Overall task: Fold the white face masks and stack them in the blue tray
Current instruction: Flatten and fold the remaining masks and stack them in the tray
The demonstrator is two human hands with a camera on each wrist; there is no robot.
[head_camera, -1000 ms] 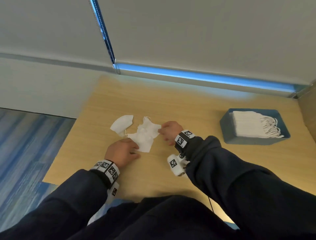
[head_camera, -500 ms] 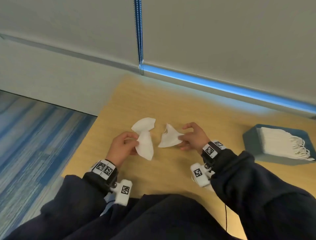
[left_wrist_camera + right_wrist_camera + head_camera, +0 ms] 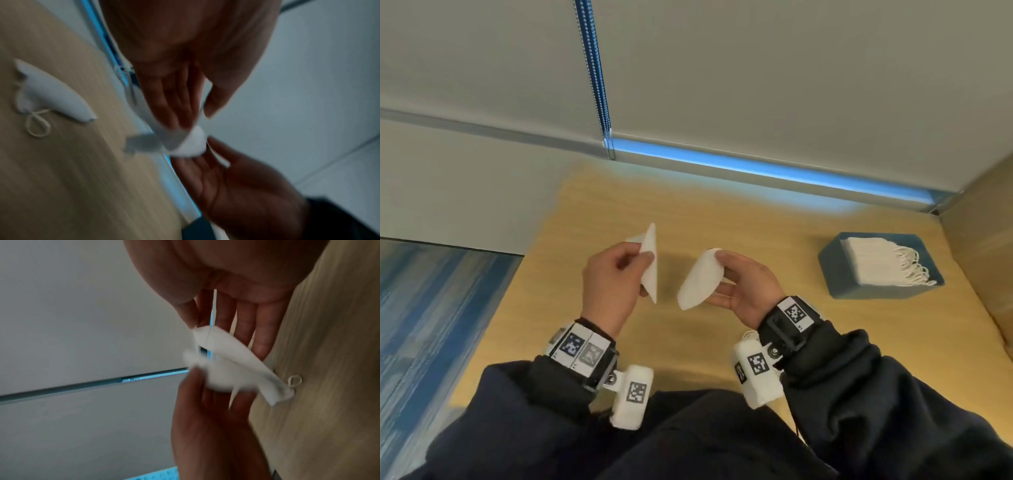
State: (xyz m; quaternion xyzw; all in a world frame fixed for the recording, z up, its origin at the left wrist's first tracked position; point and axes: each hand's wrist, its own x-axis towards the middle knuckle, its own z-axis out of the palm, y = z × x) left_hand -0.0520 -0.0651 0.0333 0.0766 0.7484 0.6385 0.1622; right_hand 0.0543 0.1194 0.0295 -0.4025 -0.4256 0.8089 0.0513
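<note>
Near the middle of the head view: two soft white cloth face masks are held up above the light wooden table [image 3: 756,342], one in each hand.
Left mask: the flat white folded mask [image 3: 650,263] stands on its edge, thin and pointed at the top. The left hand [image 3: 609,284] pinches it, thumb and fingers curled on it.
Right mask: the rounded white cup-shaped mask [image 3: 698,282] tilts down to the left. The right hand [image 3: 746,287] holds it between the thumb on top and the fingers [image 3: 722,291] underneath.
Gap: the two masks are near each other but do not touch.
Tray: the blue box-shaped tray [image 3: 835,270] sits at the middle right of the head view, well apart from the hands.
Stack: a pile of folded white masks [image 3: 873,260] fills the tray, with white ear loops [image 3: 914,270] hanging over its right side.
Wrist views: both are blurry. A loose ear loop [image 3: 295,380] hangs by the table.
Behind: a grey window blind [image 3: 791,85] with a blue bead cord [image 3: 594,78] fills the top of the head view.
Lower left: blue striped carpet [image 3: 431,325].
</note>
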